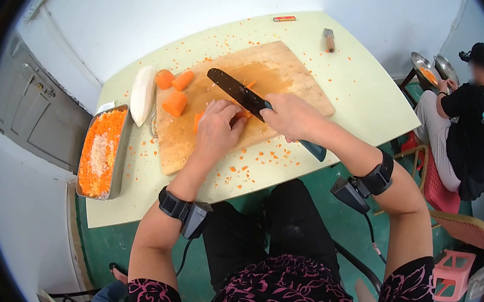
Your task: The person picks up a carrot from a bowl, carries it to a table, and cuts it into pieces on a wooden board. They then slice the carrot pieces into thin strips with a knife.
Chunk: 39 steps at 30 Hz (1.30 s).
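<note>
**Right hand (291, 116) holding a dark knife (235, 91) beside carrot pieces (197, 122) on a cutting board (310, 91)**

Head view: the right hand's grip is closed around the knife's handle, covering part of it; the handle's blue-green end shows beyond the hand. The left hand (216, 124), fingers bent, rests just beside the blade and hides most of the carrot pieces under it, so whether its grip is closed on one I cannot tell. Print on a small red packet (284, 18) at the counter's far edge is too small to read.

The pale yellow counter (367, 99) carries the wooden board in its middle, wet-looking and scattered with orange bits. Three larger carrot chunks (175, 104) lie on the board's left part. Toward the counter's left edge are a peeled white radish (142, 96) and a metal tray (118, 169) of chopped orange bits with a pale heap in the middle. A wooden-handled tool (329, 41) lies near the far right corner.

Around it: white walls, a grey door (39, 104), green floor (361, 230). Beyond the right corner, another person (474, 125) sits at metal bowls; at lower left, someone's leg (109, 297) is cut off.
</note>
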Tool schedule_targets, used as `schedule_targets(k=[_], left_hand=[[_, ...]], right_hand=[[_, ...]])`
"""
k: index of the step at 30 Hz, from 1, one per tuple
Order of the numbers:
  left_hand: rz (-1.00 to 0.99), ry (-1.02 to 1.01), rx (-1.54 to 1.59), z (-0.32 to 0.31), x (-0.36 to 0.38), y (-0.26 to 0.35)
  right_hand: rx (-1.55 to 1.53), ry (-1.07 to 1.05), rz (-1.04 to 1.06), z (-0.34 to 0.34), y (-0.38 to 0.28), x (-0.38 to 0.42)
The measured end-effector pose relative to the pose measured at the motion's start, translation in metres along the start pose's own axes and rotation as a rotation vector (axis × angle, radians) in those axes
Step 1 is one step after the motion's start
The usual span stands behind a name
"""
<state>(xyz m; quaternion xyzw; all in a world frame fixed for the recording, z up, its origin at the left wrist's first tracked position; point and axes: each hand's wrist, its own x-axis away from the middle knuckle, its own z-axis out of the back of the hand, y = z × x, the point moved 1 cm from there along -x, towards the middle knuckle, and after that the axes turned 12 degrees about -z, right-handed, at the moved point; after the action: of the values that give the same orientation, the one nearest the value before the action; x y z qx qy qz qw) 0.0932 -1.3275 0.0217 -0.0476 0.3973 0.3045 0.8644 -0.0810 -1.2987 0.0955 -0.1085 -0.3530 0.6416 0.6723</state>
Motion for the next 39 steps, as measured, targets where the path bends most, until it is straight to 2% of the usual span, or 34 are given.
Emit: schedule_targets(k=[4,7,10,13,22,25,28,31,34,37,39], left_hand=[[-0.02,-0.014,-0.009,0.0,0.0,0.001],[-0.038,-0.025,-0.024,-0.001,-0.001,0.001],[-0.047,-0.023,-0.042,-0.001,-0.002,0.002],[-0.026,-0.029,-0.028,-0.002,-0.002,0.002],[0.013,-0.026,0.017,-0.001,0.001,-0.002],[0.006,-0.021,0.016,0.0,0.001,-0.002],[-0.002,-0.01,0.016,0.0,0.0,-0.002],[-0.003,-0.002,0.023,0.0,-0.001,-0.002],[-0.007,-0.005,0.023,-0.001,0.002,-0.003],[-0.016,-0.008,0.022,-0.001,0.0,-0.002],[-0.023,-0.003,0.03,-0.001,-0.001,-0.002]], right_hand=[[0.031,-0.017,-0.001,0.002,0.002,-0.004],[0.11,0.056,0.026,0.002,0.003,-0.006],[0.065,0.095,0.025,0.008,0.002,-0.001],[0.02,0.069,0.036,0.013,0.0,0.004],[0.158,0.024,0.068,0.0,0.004,-0.007],[0.218,0.133,0.109,-0.002,0.011,-0.016],[0.119,0.125,0.055,0.005,0.009,-0.016],[0.015,0.023,0.015,0.013,0.001,-0.001],[0.14,-0.004,0.096,0.005,0.003,-0.008],[0.249,0.111,0.214,-0.004,0.011,-0.02],[0.214,0.12,0.158,-0.002,0.013,-0.021]])
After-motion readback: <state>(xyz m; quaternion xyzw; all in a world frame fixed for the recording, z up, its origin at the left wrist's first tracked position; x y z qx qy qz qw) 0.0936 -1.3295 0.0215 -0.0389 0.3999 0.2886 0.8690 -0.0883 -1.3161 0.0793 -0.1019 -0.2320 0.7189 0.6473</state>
